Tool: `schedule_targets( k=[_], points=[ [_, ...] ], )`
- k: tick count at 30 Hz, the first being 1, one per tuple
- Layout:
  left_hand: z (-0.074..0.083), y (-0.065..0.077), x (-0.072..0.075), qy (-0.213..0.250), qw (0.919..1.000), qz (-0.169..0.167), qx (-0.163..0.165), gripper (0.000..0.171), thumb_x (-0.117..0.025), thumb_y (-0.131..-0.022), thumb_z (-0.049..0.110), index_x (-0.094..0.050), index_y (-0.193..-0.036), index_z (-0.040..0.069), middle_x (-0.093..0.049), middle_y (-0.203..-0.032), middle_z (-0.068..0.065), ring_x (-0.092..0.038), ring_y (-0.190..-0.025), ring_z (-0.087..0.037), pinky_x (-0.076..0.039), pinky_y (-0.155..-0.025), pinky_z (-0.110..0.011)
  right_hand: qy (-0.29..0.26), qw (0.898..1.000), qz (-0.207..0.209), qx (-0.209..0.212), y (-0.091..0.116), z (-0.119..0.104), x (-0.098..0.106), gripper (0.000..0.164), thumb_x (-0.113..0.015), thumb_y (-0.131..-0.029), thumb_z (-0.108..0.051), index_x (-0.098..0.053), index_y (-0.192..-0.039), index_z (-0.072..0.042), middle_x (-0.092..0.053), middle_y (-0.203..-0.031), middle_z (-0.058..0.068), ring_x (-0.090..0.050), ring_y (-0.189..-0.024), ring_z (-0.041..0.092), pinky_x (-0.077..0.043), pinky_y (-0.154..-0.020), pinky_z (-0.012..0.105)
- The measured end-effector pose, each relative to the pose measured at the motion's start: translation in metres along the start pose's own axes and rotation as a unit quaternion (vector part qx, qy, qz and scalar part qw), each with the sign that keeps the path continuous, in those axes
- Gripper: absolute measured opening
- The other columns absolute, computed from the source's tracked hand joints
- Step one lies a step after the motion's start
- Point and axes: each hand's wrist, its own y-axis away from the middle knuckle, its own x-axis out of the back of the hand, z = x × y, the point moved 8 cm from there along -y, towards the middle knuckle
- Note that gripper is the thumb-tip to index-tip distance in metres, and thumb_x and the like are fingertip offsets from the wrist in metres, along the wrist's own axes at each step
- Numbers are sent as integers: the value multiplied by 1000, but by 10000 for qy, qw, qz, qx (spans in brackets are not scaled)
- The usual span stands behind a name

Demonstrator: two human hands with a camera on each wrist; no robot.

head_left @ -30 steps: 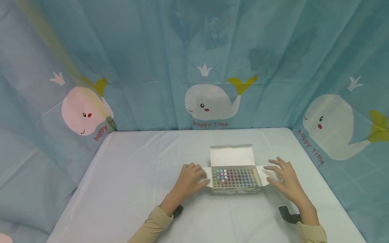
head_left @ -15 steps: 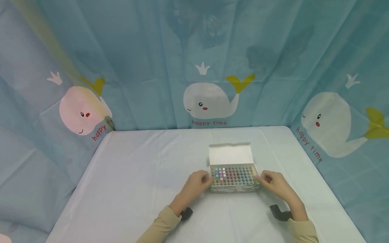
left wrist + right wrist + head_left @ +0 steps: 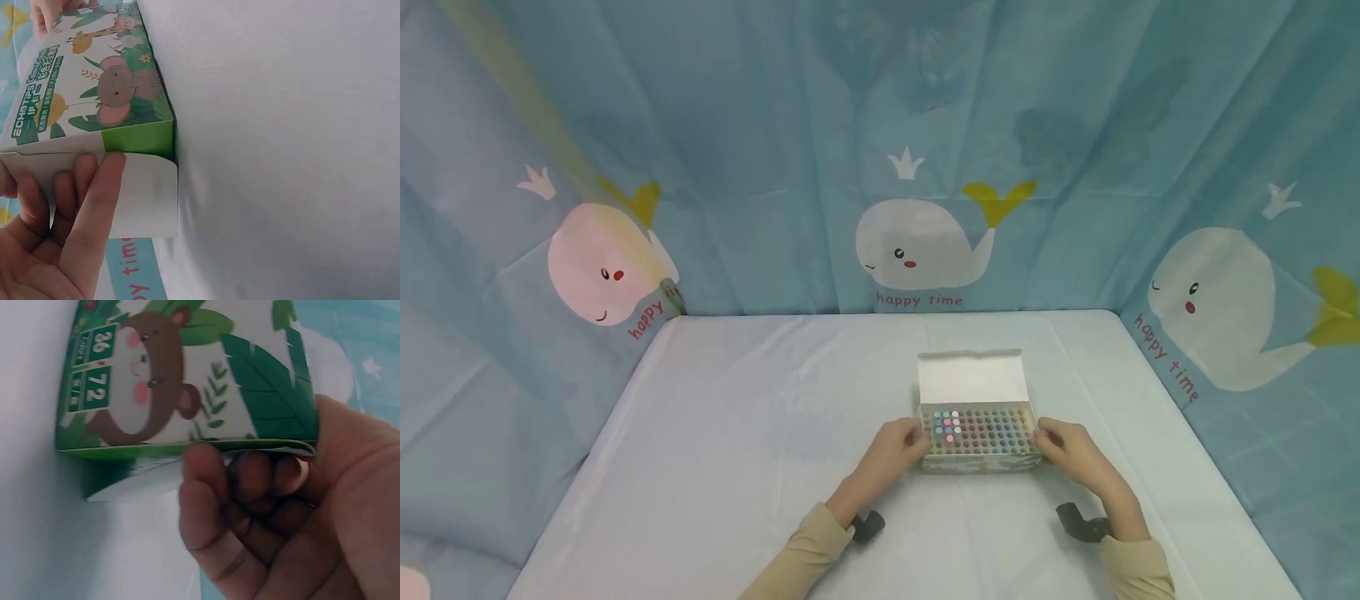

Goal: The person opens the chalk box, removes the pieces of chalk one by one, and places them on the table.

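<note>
A printed cardboard box (image 3: 981, 465) stands on the table, with its white lid (image 3: 972, 379) raised at the back. Inside, rows of small round coloured ends (image 3: 992, 429) fill it. My left hand (image 3: 891, 450) holds the box's left end; in the left wrist view its fingers (image 3: 100, 197) lie against a white side flap (image 3: 150, 197). At the opposite end, my right hand (image 3: 1071, 450) grips with curled fingers (image 3: 203, 469) along the flap edge and the thumb at the rim. The box front (image 3: 150, 381) shows a bear and the numbers 36 and 72.
A white cloth (image 3: 737, 417) covers the table. Blue curtains (image 3: 760, 167) printed with whales hang behind and at both sides. Dark curved wrist pieces (image 3: 1081, 523) sit under both forearms, close above the cloth.
Both hands have closed in from beside the outspread side flaps to the box's two ends. The right hand's spread fingers have curled. The flaps are now mostly hidden behind the hands.
</note>
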Motion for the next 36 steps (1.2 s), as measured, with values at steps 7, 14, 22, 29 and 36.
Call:
schedule_targets(
  k=[7, 14, 22, 29, 36],
  points=[
    [5, 1, 8, -170, 9996, 99, -201, 28, -50, -84, 29, -41, -60, 17, -39, -54, 8, -36, -48, -5, -32, -43, -19, 343, 9990, 273, 32, 1, -4, 8, 28, -47, -89, -32, -42, -67, -16, -41, -60, -4, -38, -54, 8, -35, -48, 22],
    [22, -2, 30, -1187, 9863, 783, -840, 22, -58, -80, 35, -50, -63, 23, -45, -58, 13, -40, -51, -3, -33, -44, -17, 1447, 9761, 1494, 628, 1, -26, 28, 18, -67, -75, -32, -53, -75, -19, -49, -81, -3, -45, -75, 15, -38, -63, 33],
    [35, -18, 34, -1753, 9743, 861, -1124, 7, -60, -77, 32, -59, -79, 25, -50, -72, 15, -44, -67, -3, -35, -61, -18, 1218, 9658, 1573, 1666, -15, -55, 12, 18, -72, -70, -22, -62, -84, -20, -49, -115, 11, -41, -108, 34, -33, -82, 51],
    [42, -28, 30, -2395, 9566, 692, -1513, 13, -60, -79, 28, -64, -89, 23, -52, -80, 11, -43, -70, -7, -33, -63, -23, 1015, 9650, 1444, 1938, -25, -54, -6, 21, -72, -71, -20, -62, -90, -20, -37, -130, 20, -30, -120, 41, -27, -91, 57],
    [40, -32, 25, -2446, 9579, 312, -1474, 15, -58, -81, 29, -66, -93, 24, -51, -86, 10, -40, -74, -7, -32, -66, -24, 551, 9809, 1174, 1447, -26, -41, -14, 23, -68, -75, -22, -61, -97, -18, -31, -136, 17, -24, -125, 39, -24, -92, 60]
  ],
)
